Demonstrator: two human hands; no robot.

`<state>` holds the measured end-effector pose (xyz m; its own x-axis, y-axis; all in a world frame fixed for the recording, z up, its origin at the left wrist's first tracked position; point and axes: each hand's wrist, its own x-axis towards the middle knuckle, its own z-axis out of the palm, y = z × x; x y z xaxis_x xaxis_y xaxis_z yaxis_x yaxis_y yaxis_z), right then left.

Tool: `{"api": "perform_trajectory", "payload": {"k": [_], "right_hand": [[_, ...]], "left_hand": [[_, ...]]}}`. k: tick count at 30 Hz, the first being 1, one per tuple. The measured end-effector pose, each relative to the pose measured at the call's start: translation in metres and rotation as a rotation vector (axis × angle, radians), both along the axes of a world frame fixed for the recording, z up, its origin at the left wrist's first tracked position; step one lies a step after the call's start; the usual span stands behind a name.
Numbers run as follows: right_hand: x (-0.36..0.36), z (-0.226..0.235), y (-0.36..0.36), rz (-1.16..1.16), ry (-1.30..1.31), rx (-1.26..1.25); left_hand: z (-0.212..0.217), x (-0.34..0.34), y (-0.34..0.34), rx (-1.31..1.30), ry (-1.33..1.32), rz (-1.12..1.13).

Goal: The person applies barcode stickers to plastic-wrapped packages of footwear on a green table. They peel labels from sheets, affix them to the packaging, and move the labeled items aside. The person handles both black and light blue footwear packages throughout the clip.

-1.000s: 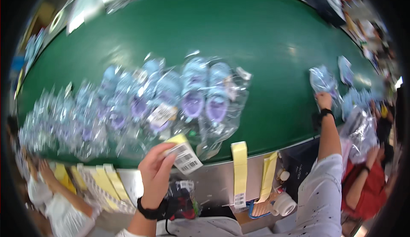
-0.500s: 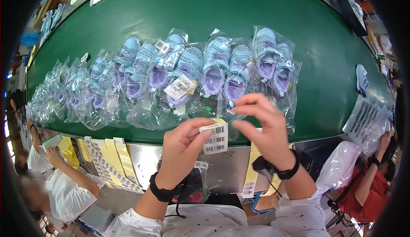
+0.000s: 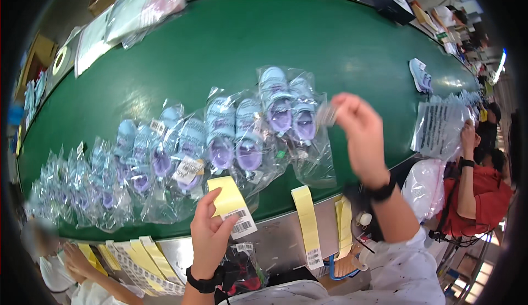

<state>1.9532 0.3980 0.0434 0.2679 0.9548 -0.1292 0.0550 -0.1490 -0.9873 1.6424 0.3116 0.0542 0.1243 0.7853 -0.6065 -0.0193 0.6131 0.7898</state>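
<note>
My left hand (image 3: 210, 236) pinches a strip of barcode labels (image 3: 226, 194) on yellow backing, above the near edge of the green table. Lifted to the right, my right hand (image 3: 363, 143) is closed, with a small white barcode sticker (image 3: 326, 114), blurred, at its fingertips. Just left of that sticker lies a clear bag (image 3: 313, 165) with a pair of light blue shoes (image 3: 279, 110) with lilac insides. Another bagged pair (image 3: 221, 145) lies beside it, beyond the label strip. Further left, a white tag (image 3: 187, 169) and a barcode sticker (image 3: 157, 126) show on bagged shoes.
More bagged shoes (image 3: 82, 178) run left along the green table (image 3: 231, 35). Label strips (image 3: 309, 228) hang at the metal near edge. A single shoe (image 3: 421, 76) lies far right, near a co-worker in red (image 3: 476, 195) handling plastic bags (image 3: 440, 129). Another co-worker (image 3: 82, 272) is at left.
My right hand has moved up and right, away from the strip, with a sticker at its fingertips. The strip in my left hand shows more yellow backing. The view has shifted, so the shoes appear lower left.
</note>
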Motion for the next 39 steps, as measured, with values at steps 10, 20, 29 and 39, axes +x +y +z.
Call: {"api": "perform_trajectory", "payload": {"k": [10, 20, 29, 39], "right_hand": [[0.081, -0.126, 0.072, -0.109, -0.199, -0.503], [0.117, -0.136, 0.012, -0.229, -0.048, -0.357], [0.136, -0.137, 0.034, -0.288, 0.082, -0.285], [0.166, -0.147, 0.003, -0.210, 0.279, -0.274]], "left_hand": [[-0.017, 0.033, 0.013, 0.015, -0.005, -0.055], [-0.024, 0.041, 0.025, 0.023, 0.048, -0.089], [-0.024, 0.059, 0.023, 0.014, 0.093, -0.036], [-0.021, 0.061, 0.019, 0.069, 0.148, 0.002]]}}
